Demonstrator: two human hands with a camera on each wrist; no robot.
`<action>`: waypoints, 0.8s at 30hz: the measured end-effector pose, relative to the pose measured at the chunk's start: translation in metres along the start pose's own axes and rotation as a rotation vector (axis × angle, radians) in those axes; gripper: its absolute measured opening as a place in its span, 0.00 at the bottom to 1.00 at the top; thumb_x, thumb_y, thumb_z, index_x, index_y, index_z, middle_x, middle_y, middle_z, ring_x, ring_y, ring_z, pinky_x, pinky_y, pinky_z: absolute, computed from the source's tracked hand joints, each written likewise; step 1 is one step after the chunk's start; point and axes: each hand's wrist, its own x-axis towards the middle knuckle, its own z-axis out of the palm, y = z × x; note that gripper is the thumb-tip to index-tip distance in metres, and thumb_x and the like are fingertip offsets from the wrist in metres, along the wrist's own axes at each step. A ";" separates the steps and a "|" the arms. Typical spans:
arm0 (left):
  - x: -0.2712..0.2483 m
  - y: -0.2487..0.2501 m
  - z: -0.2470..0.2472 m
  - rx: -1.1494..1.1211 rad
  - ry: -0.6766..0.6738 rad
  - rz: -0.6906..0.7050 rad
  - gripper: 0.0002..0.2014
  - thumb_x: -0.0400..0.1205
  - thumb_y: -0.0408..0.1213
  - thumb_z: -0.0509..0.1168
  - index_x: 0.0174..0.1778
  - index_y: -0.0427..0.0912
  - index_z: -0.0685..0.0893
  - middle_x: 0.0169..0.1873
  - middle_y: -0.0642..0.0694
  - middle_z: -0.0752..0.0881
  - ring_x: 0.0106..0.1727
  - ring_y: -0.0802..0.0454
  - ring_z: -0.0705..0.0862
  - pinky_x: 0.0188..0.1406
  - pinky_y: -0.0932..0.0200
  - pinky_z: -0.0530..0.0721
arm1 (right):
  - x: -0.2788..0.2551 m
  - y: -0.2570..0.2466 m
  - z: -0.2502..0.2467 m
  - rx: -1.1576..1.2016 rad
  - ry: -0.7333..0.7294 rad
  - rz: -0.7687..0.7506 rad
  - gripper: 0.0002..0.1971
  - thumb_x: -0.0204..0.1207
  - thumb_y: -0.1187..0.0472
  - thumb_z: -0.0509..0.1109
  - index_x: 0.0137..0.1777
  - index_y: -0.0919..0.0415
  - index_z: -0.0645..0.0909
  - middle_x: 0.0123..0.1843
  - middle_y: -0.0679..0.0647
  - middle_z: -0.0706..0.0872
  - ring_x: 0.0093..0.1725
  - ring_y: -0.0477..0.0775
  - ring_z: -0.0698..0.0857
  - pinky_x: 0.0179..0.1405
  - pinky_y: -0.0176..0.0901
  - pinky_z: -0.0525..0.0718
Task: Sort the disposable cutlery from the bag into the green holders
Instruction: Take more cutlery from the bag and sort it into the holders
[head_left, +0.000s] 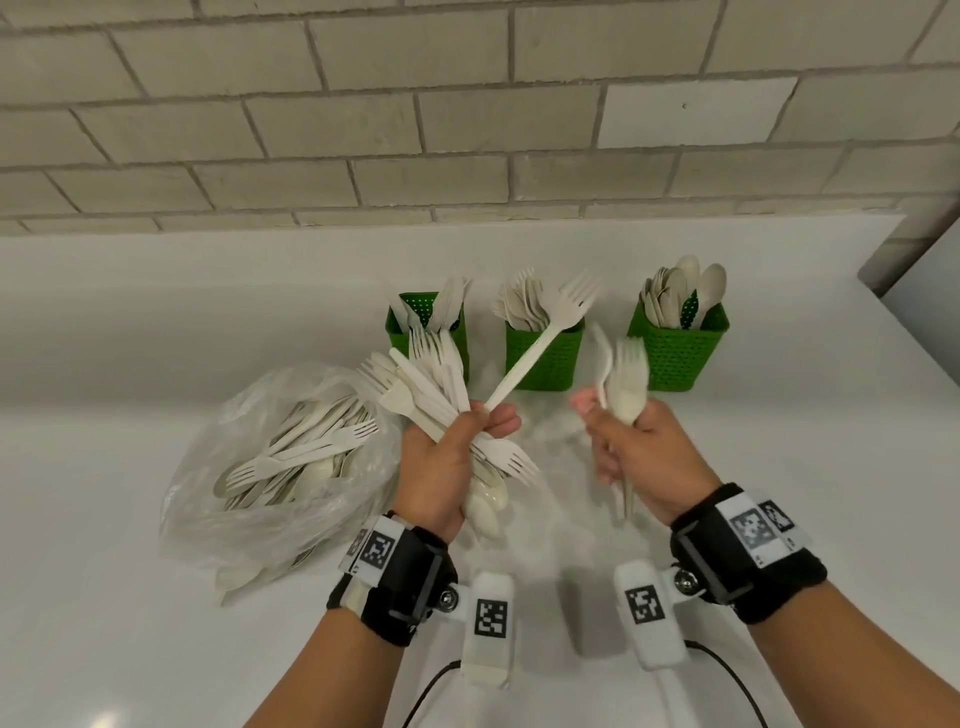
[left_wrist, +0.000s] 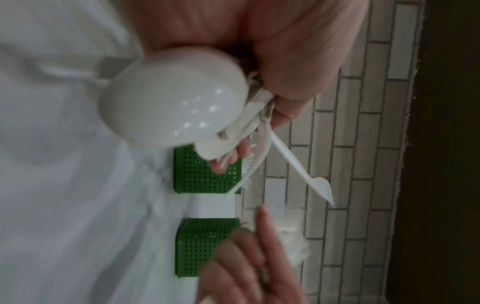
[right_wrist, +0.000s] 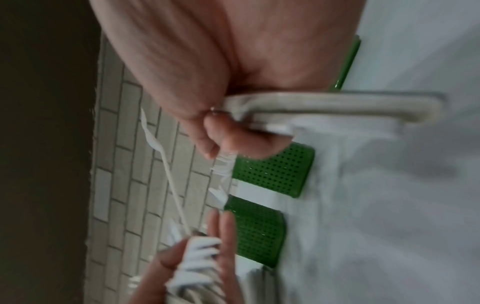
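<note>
While bag (head_left: 270, 467) lies near-left still holding cutlery | left hand (head_left: 447, 457) fist-grips mixed bundle (head_left: 415, 384), one fork (head_left: 540, 338) sticking out | right hand (head_left: 639, 452) curled round few forks (head_left: 626, 379) | step: sorting by type | next: likely drop forks into middle holder (head_left: 545, 353)

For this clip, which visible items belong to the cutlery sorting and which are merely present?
Job:
left hand gripping mixed cutlery bundle
right hand holding forks
plastic bag
three green holders

Merely present:
white counter
brick wall
wrist camera straps
</note>
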 end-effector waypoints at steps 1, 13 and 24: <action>0.000 0.000 0.000 0.009 -0.009 -0.006 0.05 0.84 0.24 0.62 0.49 0.28 0.82 0.40 0.32 0.91 0.45 0.37 0.92 0.50 0.48 0.89 | 0.001 -0.005 0.000 0.066 0.019 -0.043 0.05 0.78 0.63 0.72 0.52 0.60 0.83 0.24 0.49 0.71 0.20 0.46 0.68 0.23 0.42 0.70; 0.004 0.007 0.006 -0.110 0.011 -0.101 0.01 0.84 0.29 0.65 0.48 0.37 0.79 0.27 0.41 0.82 0.30 0.47 0.85 0.32 0.54 0.87 | 0.006 -0.021 0.002 -0.293 -0.044 -0.149 0.15 0.71 0.51 0.78 0.36 0.62 0.83 0.25 0.53 0.80 0.26 0.49 0.79 0.31 0.41 0.81; 0.012 0.019 0.001 -0.231 0.070 -0.109 0.06 0.81 0.34 0.69 0.39 0.40 0.82 0.27 0.46 0.84 0.27 0.53 0.85 0.27 0.54 0.86 | 0.011 -0.005 -0.001 0.112 0.007 0.020 0.08 0.76 0.62 0.73 0.45 0.68 0.84 0.34 0.61 0.78 0.19 0.47 0.68 0.14 0.32 0.61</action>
